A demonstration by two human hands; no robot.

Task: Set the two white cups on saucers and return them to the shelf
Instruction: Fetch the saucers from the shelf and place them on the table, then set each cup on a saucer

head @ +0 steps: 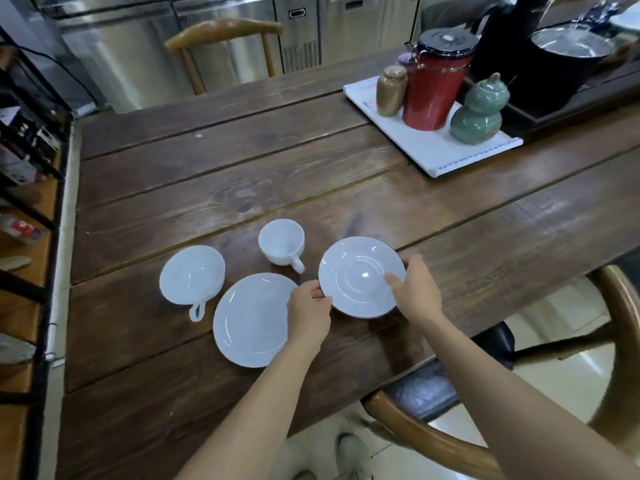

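The right-hand saucer is held at its rim by both hands: the left hand pinches the edge at 8 o'clock, and the right hand grips the edge at 3 o'clock with the thumb laid on the upper face. Whether the saucer is lifted clear of the wooden table or resting on it cannot be told. The second saucer lies flat just beside it at 8 o'clock. The small cup stands upright at 10 o'clock from the held saucer, handle turned toward the person; the wide cup stands at 9 o'clock, handle also toward the near edge. Neither cup is seated yet. For this step, the saucer is best kept level and set down flat with its ringed well facing up, near the small cup, so that the cup is carried only a short way. A white tray with jars stands at 1 o'clock. A dark-framed shelf runs along the left side at 9 o'clock.
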